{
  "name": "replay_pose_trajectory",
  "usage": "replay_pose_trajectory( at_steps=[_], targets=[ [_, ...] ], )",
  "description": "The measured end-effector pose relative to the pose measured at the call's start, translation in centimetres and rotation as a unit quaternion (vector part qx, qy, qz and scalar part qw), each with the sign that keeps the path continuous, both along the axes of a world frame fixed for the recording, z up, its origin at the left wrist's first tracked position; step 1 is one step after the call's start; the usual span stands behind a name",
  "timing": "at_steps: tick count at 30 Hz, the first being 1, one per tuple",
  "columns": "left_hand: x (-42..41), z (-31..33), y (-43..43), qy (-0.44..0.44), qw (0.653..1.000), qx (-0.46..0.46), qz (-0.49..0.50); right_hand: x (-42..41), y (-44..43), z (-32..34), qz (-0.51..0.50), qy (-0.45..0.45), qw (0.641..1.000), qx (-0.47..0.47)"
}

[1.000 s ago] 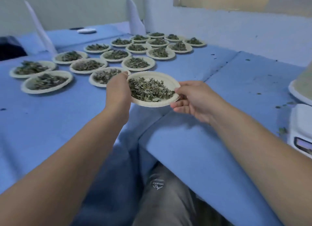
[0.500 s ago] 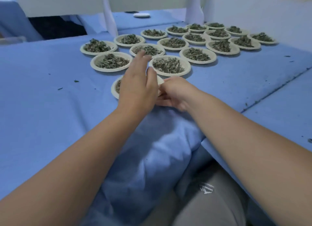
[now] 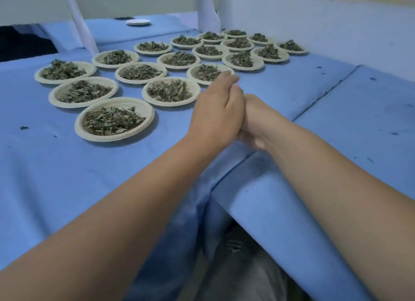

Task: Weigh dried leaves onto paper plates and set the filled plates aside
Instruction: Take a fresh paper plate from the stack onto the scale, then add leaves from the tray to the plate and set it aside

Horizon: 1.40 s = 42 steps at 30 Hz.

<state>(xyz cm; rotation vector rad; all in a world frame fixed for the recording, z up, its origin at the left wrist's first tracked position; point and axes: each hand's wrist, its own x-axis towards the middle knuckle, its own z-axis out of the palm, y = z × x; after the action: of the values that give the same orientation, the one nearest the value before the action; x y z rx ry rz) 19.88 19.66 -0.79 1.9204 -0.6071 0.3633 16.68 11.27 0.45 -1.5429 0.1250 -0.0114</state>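
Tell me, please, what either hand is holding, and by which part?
Nothing held shows: the left hand and right hand touch each other over the blue cloth; the right fingers are partly hidden.

1. Crowded from far middle to left with filled plates (image 3: 170, 104), rims close or touching
2. Open blue cloth (image 3: 303, 87) right of the plates, out to the wall (image 3: 336, 31)
3. Bare cloth at near left, in front of the nearest plate (image 3: 116, 139)
4. Blocked at back left by a slanted white post (image 3: 78, 24)

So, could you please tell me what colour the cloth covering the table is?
The cloth is plain blue, seen best in the head view.
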Motion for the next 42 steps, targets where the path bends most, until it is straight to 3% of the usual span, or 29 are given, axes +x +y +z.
replay_pose_trajectory(
  at_steps=[9,13,19,21,23,25,27,29,33,42],
  targets=[
    [-10.4,0.6,-21.7,-0.004,0.962,0.001,-0.273,-14.3,-19.3,0.7,-0.219,-0.026,0.973,0.070],
    [-15.2,0.1,-28.6,-0.027,0.939,0.009,-0.344,-21.3,-25.6,0.7,-0.332,-0.013,0.942,0.055],
    [-19.2,0.2,-35.4,-0.113,0.912,0.042,-0.393,-29.5,-32.0,0.3,-0.445,-0.057,0.885,0.128],
    [-19.4,0.5,-36.8,-0.182,0.901,0.079,-0.386,-31.2,-33.3,-0.1,-0.511,-0.047,0.857,0.046],
    [-19.3,1.1,-38.4,-0.261,0.882,0.141,-0.366,-33.3,-34.2,-1.2,-0.573,-0.015,0.793,-0.205],
    [-18.9,2.3,-40.2,-0.320,0.865,0.206,-0.328,-35.0,-34.7,-2.4,-0.541,0.015,0.711,-0.449],
    [-18.8,3.7,-41.8,-0.354,0.848,0.278,-0.279,-36.2,-35.5,-3.0,-0.496,0.045,0.654,-0.569],
    [-18.7,4.7,-42.8,-0.365,0.844,0.305,-0.248,-36.4,-36.2,-3.1,-0.491,0.073,0.624,-0.604],
    [-18.1,5.3,-43.1,-0.390,0.831,0.327,-0.224,-36.1,-36.2,-3.6,-0.473,0.145,0.598,-0.630],
    [-17.6,6.9,-43.2,-0.486,0.747,0.393,-0.226,-35.6,-35.7,-3.8,-0.469,0.171,0.583,-0.641]
  ],
)
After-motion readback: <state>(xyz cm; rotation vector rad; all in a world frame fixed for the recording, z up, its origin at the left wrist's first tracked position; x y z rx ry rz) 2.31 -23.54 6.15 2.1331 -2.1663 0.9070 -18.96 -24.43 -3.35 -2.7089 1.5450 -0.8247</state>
